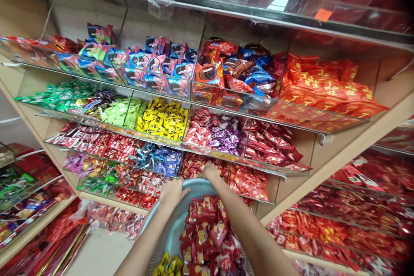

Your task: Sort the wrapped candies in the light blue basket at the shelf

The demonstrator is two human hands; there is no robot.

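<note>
A light blue-green basket (189,187) stands in front of me, holding red packets (202,233), yellow-wrapped candies (167,264) and some red and purple ones. My left hand (173,193) is on the basket's far left rim, fingers wrapped over it, with the thumb toward the inside. Just beyond the far rim, my right hand (211,171) has its fingers bent at the edge of a shelf compartment of red candies (190,164). What those fingers hold, if anything, is hidden.
A tall wooden shelf unit (349,146) with clear-fronted compartments of wrapped sweets rises ahead. Beige floor (100,252) shows at lower left, beside red and gold wrapping (58,246). More candy shelves (349,207) stand at the right.
</note>
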